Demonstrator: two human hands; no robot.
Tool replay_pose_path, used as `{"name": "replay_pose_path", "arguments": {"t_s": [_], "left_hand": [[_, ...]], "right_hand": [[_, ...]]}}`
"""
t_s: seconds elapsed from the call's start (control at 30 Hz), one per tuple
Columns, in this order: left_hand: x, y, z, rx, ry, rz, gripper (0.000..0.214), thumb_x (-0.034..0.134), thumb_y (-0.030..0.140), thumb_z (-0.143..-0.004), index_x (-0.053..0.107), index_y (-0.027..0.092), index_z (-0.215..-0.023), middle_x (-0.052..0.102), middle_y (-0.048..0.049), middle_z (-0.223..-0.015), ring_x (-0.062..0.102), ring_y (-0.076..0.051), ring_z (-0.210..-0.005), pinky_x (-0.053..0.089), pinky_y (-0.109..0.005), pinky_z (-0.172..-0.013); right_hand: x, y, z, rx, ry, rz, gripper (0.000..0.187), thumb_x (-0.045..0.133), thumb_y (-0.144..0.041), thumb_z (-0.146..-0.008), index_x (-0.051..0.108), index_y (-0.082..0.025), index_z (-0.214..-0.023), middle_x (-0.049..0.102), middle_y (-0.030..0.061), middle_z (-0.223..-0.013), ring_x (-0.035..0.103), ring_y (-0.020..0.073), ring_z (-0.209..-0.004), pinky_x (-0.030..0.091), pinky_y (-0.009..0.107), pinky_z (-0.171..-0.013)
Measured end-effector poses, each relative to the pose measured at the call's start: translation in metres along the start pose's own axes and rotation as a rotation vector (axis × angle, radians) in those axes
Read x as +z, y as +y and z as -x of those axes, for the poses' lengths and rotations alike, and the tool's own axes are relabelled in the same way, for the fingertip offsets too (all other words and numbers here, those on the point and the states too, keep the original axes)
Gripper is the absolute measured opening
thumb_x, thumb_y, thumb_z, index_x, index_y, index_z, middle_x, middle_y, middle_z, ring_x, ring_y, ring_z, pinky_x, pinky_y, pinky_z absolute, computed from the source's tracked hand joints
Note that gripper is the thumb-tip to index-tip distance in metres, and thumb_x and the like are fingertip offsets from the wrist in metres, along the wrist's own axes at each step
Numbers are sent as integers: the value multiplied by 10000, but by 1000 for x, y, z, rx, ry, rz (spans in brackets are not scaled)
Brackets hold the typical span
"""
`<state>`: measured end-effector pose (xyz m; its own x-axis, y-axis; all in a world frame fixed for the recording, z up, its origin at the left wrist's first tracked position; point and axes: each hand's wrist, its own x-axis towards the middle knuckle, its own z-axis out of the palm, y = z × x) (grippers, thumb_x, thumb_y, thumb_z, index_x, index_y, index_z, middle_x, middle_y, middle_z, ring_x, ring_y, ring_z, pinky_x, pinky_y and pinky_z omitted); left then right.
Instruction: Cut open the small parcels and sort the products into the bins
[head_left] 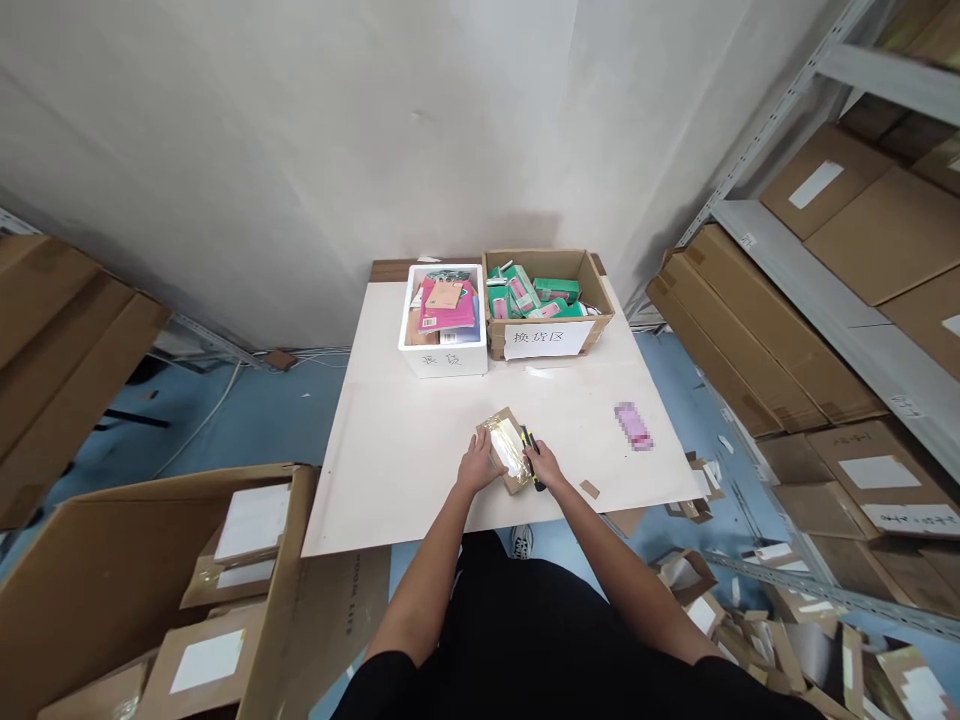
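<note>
A small cardboard box (507,449), wrapped in shiny clear tape over a white label, lies on the white-topped table (397,440) close to its front edge. My left hand (480,463) grips the box along its left side. In my right hand (544,466) is a yellow and black utility knife (532,455), held along the right side of the box. Whether its blade touches the tape is too small to tell. A scrap of cardboard (589,489) lies to the right of my right hand, and a pink, blurred-out item (634,427) rests farther right.
At the table's back stand a white foam box (448,361) of flat packets and a carton (547,340) of green boxes. A big open carton (300,520) with parcels is at front left. Shelves (832,270) of cartons and discarded boxes (787,640) on the floor are at right.
</note>
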<state>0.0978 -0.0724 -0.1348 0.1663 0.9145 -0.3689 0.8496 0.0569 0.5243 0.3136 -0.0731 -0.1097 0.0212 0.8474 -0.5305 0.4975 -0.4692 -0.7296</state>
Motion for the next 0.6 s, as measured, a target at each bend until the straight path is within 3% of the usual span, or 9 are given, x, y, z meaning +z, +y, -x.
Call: {"name": "replay_pose_path", "arguments": {"t_s": [0.1, 0.23, 0.33, 0.47, 0.6], "left_hand": [[-6, 14, -12, -46, -99, -73, 1195, 757, 574, -809, 33, 245, -1701, 24, -98, -1785, 114, -402, -1623, 399, -494, -1197], [-9, 27, -28, -67, -152, -127, 1172, 755, 576, -793, 64, 304, -1699, 16, -59, -1788, 121, -421, -1617, 397, -523, -1183], [-8, 32, -35, -110, -174, -133, 1174, 764, 576, -776, 79, 332, -1698, -6, -39, -1789, 140, -448, -1605, 412, -551, -1159], [-4, 33, -34, -164, -164, -101, 1167, 737, 621, -777, 68, 357, -1697, -44, -14, -1789, 205, -469, -1571, 435, -580, -1120], [0, 29, -32, -166, -129, -92, 1156, 718, 639, -775, 70, 374, -1695, -52, 16, -1788, 282, -456, -1524, 459, -567, -1087]], "right_hand": [[-6, -21, -10, 0, -12, 153, 311, 381, -458, -1092, 567, -215, -1152, 747, 62, -951, 712, 189, -761, 492, 259, -693], [-4, -60, -39, -85, 42, 479, 355, 401, -464, -1094, 583, -191, -1229, 749, 147, -1068, 722, 263, -949, 487, 302, -753], [4, -82, -65, -65, -17, 495, 335, 537, -457, -1061, 608, -196, -1258, 746, 140, -1101, 715, 272, -1003, 520, 316, -801], [12, -86, -84, -50, -45, 419, 380, 679, -404, -1013, 633, -173, -1311, 675, 121, -1277, 682, 258, -1100, 585, 402, -918], [11, -71, -79, -50, -41, 436, 409, 681, -404, -1015, 619, -180, -1351, 632, 97, -1348, 666, 256, -1139, 593, 473, -957]]}}
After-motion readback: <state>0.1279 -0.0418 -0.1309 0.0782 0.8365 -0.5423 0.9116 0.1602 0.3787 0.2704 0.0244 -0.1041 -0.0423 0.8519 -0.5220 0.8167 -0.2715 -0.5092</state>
